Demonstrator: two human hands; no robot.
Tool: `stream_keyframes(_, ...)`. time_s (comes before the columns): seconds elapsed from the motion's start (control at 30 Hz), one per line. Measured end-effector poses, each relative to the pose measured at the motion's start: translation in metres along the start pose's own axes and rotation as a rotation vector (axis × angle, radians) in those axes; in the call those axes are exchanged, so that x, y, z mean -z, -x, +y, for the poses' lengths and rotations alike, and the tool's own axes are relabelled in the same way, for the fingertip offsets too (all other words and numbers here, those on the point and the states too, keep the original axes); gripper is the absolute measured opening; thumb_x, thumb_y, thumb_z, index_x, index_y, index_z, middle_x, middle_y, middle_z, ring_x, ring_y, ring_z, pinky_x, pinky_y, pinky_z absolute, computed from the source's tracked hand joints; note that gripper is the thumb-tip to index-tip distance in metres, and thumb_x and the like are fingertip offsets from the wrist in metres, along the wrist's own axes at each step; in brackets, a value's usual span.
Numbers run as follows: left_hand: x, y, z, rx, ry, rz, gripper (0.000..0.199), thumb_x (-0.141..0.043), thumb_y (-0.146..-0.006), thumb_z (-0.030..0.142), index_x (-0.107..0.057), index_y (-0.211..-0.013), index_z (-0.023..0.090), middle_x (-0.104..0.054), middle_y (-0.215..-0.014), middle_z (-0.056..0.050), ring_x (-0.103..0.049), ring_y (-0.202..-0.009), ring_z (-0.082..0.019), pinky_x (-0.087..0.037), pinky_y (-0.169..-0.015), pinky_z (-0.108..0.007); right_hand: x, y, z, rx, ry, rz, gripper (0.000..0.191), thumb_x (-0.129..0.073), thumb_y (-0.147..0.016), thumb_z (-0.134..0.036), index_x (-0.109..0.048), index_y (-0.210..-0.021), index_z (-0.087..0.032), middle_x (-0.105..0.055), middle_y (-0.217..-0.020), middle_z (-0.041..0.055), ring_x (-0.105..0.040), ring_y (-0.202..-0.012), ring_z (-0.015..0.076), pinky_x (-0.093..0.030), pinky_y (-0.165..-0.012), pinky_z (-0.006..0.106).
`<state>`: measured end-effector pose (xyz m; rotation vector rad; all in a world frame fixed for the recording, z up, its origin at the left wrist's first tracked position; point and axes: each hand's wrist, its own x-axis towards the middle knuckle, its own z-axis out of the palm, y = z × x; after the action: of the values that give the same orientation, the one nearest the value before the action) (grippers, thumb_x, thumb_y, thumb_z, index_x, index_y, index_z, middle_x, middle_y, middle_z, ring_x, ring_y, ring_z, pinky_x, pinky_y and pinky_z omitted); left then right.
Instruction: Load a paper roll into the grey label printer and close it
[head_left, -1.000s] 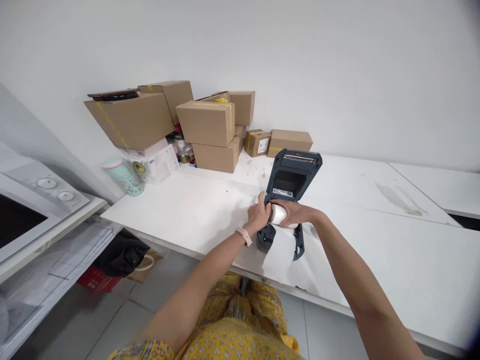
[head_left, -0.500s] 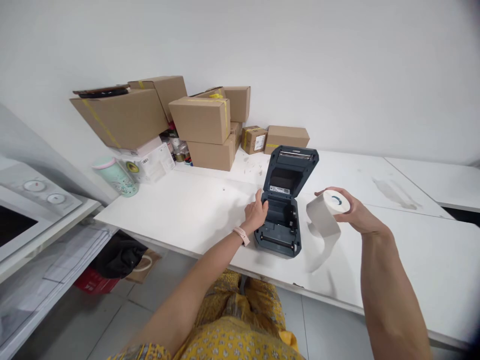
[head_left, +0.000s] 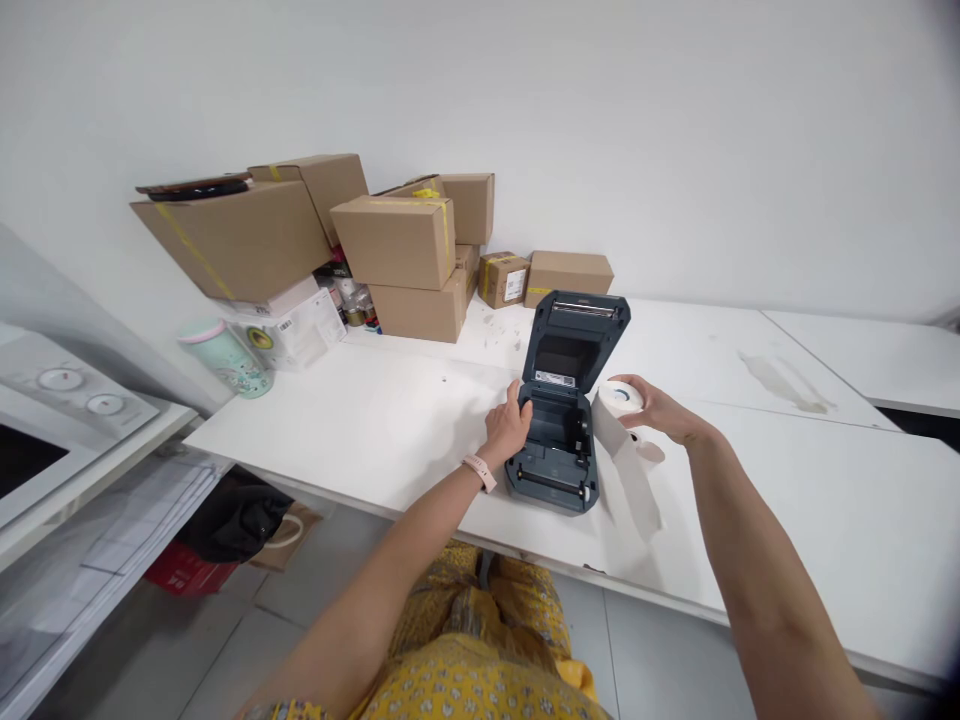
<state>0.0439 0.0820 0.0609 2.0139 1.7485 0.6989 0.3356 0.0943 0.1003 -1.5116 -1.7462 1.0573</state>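
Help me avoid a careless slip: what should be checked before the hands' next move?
1. Printer lid raised: ok.
2. Left hand touching the printer's left side: ok.
3. Right hand holding the paper roll: ok.
4. Roll seated inside the printer: not ok, it is held to the right.
5. Loose paper strip wound up: not ok, it trails from the roll.
6. Printer power off: cannot tell.

Wears a slim pale-pink wristband (head_left: 480,472) around the left wrist (head_left: 484,461). Is dressed in a loose yellow fabric garment (head_left: 480,680) printed with small grey-and-white flowers, creased into folds farther out. Shows a matching yellow-and-grey patterned cloth sleeve (head_left: 296,711) at near left.
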Motion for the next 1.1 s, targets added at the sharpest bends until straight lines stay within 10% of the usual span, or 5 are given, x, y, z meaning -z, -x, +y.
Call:
stream_keyframes(0.53, 0.003, 0.002, 0.002, 0.007, 0.004, 0.000, 0.052, -0.034, -0.100, 0.038, -0.029, -0.149, 0.020, -0.072, -0.105, -0.010, -0.066, -0.102, -0.027, -0.044, -0.091, -0.038, -0.025, -0.006, 0.034, -0.075, -0.086, 0.010, 0.077, -0.081, -0.059, -0.036, -0.049, -0.129, -0.027, -0.065, -0.118, 0.0059, -0.064, -0.102, 0.0266, -0.058, -0.076, 0.037)
stream_keyframes(0.77, 0.006, 0.003, 0.002, -0.028, 0.012, -0.006, 0.052, -0.031, -0.101, 0.037, -0.027, -0.150, 0.019, -0.071, -0.103, -0.010, -0.066, -0.101, -0.027, -0.044, -0.092, -0.038, 0.007, 0.025, 0.061, -0.078, -0.230, 0.091, 0.056, -0.072, -0.073, -0.052, -0.064, -0.124, -0.030, -0.065, -0.131, 0.0076, -0.057, -0.125, 0.0326, -0.048, -0.105, 0.048)
stream_keyframes(1.1, 0.003, 0.002, 0.001, -0.030, 0.003, -0.007, 0.051, -0.029, -0.101, 0.037, -0.028, -0.150, 0.021, -0.071, -0.104, -0.010, -0.066, -0.101, -0.028, -0.044, -0.091, -0.038, -0.015, 0.046, 0.064, -0.158, -0.153, -0.178, 0.052, -0.078, -0.066, -0.049, -0.070, -0.111, -0.024, -0.073, -0.109, 0.0066, -0.066, -0.099, 0.0293, -0.054, -0.087, 0.042)
